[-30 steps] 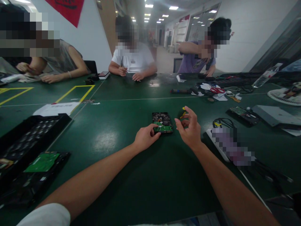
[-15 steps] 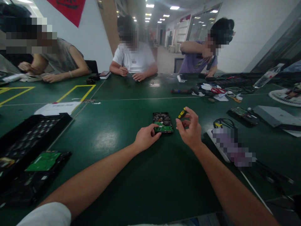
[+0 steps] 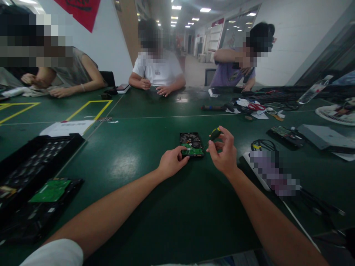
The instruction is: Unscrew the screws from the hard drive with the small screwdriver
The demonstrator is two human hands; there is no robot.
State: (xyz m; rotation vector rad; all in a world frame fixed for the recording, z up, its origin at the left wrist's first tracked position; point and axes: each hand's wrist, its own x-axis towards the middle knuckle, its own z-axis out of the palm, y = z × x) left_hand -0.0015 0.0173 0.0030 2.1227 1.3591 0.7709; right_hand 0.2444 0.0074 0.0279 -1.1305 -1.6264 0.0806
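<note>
A hard drive (image 3: 192,140) with a green circuit board lies on the table in front of me. My left hand (image 3: 173,160) grips its near left corner, thumb at the front edge and fingers on the board. In my right hand (image 3: 224,151) is a small screwdriver (image 3: 214,134) with a black and yellow handle, pinched between thumb and fingers. Its thin shaft slants down to the left beside the drive's right edge; whether the tip touches the drive cannot be made out.
To the left are a black tray (image 3: 41,159) and another drive with a green board (image 3: 50,190). On the right lie a white power strip (image 3: 256,171), cables, a third drive (image 3: 287,136) and a grey box (image 3: 327,136). Three people sit across the green table (image 3: 144,129).
The screwdriver handle has turned in my right fingers, so more black and less yellow shows. My left hand and the hard drive stay in place.
</note>
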